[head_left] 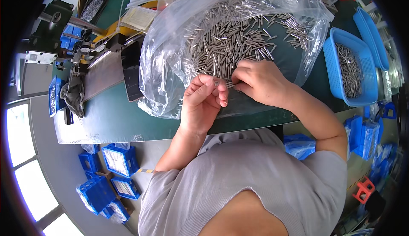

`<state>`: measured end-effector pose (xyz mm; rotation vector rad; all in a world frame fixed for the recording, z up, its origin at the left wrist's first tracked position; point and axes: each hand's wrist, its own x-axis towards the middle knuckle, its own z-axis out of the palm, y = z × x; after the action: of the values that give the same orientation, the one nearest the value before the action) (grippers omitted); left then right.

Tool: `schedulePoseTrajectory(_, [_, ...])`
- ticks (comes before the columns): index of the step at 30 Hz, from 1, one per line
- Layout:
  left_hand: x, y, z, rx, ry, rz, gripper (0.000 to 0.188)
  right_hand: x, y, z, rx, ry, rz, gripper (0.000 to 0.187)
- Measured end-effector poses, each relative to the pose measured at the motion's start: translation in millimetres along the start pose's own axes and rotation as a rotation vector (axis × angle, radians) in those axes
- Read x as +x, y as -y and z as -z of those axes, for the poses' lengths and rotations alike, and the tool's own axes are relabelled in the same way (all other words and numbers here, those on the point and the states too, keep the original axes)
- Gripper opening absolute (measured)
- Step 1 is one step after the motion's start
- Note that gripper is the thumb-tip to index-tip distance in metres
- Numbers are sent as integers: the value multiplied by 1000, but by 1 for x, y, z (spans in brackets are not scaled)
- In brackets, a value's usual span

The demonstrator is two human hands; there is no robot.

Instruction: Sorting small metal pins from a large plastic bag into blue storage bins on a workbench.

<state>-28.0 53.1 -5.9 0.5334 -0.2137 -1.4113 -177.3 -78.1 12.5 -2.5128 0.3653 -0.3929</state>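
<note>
Many small silvery metal pins (232,40) lie in a loose heap on a spread-out clear plastic bag (162,61) on the green worktable. My left hand (200,104) is at the near edge of the heap, palm turned up, with a metal pin (216,83) pinched between thumb and forefinger, its round end showing. Close beside it, my right hand (264,82) is closed with the fingertips down on pins at the heap's near edge. The ends of a few pins show between the two hands. How many the right fingers grip is hidden.
At the right stands a blue plastic basket (332,72) holding more pins, with another blue basket (370,35) beside it. A dark flat device (131,67) and a metal fixture (83,50) are at the left. Blue crates (96,193) and a red stool (363,190) stand on the floor.
</note>
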Motion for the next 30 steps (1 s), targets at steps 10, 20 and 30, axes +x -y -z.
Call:
schedulePoseTrajectory(10, [-2,1,-4,191,20,56,11,3,2,28,574,-9,-176,7])
schedulePoseTrajectory(20, [-4,2,-8,279,-15,71,10,3,10,28,493,-8,-96,11])
schedulePoseTrajectory(30, [-1,4,-7,258,-6,54,8,2,16,7,702,-38,-210,10])
